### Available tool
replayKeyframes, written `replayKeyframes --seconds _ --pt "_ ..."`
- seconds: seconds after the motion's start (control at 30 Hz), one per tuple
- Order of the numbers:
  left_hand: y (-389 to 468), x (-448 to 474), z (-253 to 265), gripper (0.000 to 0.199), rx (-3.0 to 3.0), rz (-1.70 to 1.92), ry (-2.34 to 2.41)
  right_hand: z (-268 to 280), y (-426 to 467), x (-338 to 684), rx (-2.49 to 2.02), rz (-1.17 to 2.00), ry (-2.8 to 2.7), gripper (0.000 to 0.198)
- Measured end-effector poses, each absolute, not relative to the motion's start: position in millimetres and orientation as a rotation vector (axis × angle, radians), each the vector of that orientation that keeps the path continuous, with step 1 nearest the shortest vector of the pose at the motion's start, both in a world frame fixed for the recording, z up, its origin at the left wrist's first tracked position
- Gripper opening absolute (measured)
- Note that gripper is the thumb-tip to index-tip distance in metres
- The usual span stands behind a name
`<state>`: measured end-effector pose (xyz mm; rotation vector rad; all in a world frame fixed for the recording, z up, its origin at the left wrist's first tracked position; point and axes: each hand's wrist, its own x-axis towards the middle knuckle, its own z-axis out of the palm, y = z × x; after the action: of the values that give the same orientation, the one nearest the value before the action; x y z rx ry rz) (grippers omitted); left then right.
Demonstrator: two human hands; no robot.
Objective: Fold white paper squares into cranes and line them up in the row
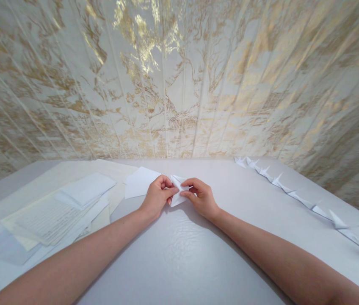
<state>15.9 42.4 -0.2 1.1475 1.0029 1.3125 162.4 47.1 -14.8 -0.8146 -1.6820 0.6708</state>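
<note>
A small piece of white paper (178,191), partly folded into a pointed shape, sits between both my hands over the middle of a white table (179,254). My left hand (157,197) pinches its left side with thumb and fingers. On the right side my right hand (200,196) grips it with thumb and forefinger. Both hands rest low on the table top. A flat white sheet (139,181) lies just behind my left hand.
A loose pile of white and cream sheets (55,207) covers the left part of the table. A row of several folded white paper shapes (294,195) runs along the right edge. A marbled gold-and-white wall (179,76) stands behind.
</note>
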Motion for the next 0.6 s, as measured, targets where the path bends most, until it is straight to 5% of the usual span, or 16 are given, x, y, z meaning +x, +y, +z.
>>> replayKeyframes --seconds 0.23,0.4,0.6 --pt "38.2 13.2 -2.2 0.008 1.561 1.201 1.084 -16.1 50.4 162.0 -0.864 0.701 -1.550 0.008" --pt "35.6 12.4 -1.9 0.028 1.990 1.261 1.115 -18.9 55.0 164.0 -0.973 0.849 -1.380 0.016" --pt "35.0 13.4 -2.6 0.024 2.071 1.283 1.169 -18.9 53.9 162.2 -0.962 0.889 -1.375 0.020"
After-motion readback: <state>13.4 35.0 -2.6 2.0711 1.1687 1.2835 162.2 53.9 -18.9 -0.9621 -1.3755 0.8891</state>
